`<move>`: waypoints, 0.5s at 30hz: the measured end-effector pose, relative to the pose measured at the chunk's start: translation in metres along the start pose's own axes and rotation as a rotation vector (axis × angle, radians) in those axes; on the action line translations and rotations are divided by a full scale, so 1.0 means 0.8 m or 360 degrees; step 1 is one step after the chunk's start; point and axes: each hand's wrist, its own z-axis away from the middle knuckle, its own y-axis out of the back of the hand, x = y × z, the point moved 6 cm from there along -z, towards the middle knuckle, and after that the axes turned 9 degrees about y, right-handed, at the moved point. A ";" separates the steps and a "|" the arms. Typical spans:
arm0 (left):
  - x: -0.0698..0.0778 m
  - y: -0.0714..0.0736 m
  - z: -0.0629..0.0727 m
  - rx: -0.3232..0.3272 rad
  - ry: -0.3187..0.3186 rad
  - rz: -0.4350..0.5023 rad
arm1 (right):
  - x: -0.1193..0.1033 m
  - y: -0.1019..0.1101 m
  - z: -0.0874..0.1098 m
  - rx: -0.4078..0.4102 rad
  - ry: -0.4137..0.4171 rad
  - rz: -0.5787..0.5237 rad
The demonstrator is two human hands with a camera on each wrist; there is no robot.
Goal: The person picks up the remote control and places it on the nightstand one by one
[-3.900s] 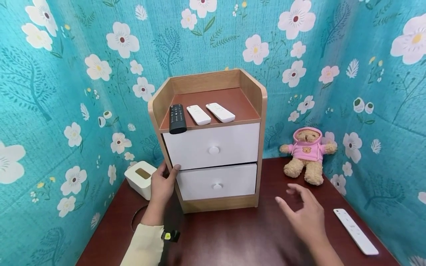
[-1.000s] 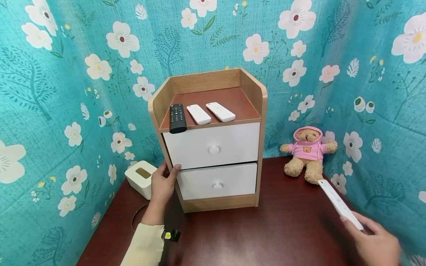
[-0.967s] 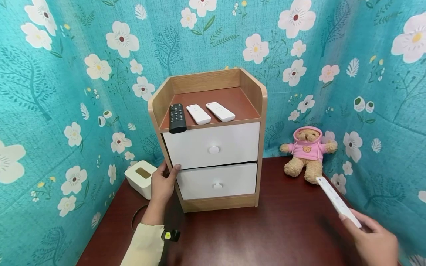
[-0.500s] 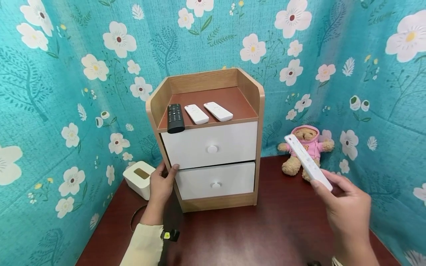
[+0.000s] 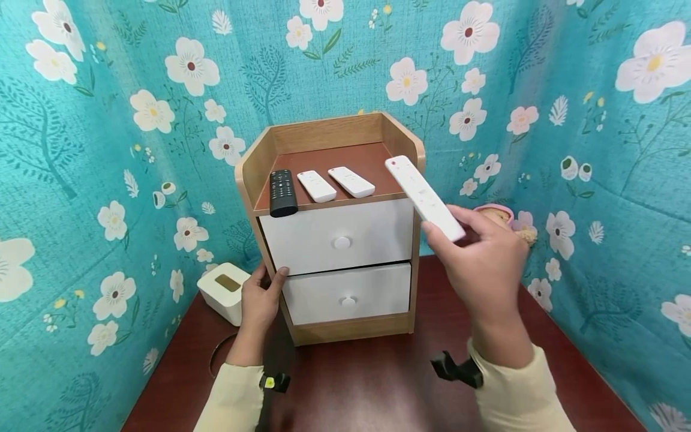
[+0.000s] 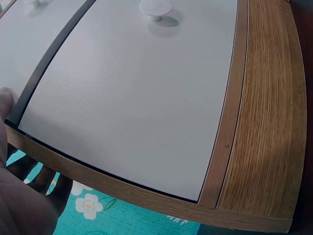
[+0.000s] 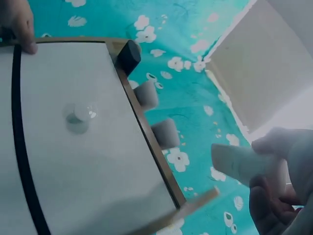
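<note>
My right hand (image 5: 483,258) holds a long white remote control (image 5: 423,195) by its lower end, raised in front of the right side of a small two-drawer cabinet (image 5: 353,339). The remote slants up to the left, its far end overlapping the cabinet top. On that top lie a black remote (image 5: 283,192), a white remote (image 5: 317,186) and another white remote (image 5: 352,182), side by side. My left hand (image 5: 261,303) grips the cabinet's left side, thumb on the front edge and fingers around the outer side, as the left wrist view also shows.
A white box with a slot (image 5: 224,291) stands left of the cabinet. A teddy bear in pink (image 5: 502,213) is mostly hidden behind my right hand. Floral teal cloth (image 5: 583,150) encloses the dark red table (image 5: 367,390). Both drawers look shut.
My right hand took the white remote from the table's right side, then lifted it up and left toward the cabinet top. The left hand stays on the cabinet.
</note>
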 end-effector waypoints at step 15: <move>-0.002 0.001 -0.001 -0.0009 -0.0004 -0.0021 | -0.023 -0.094 -0.055 -0.0186 0.0178 0.0326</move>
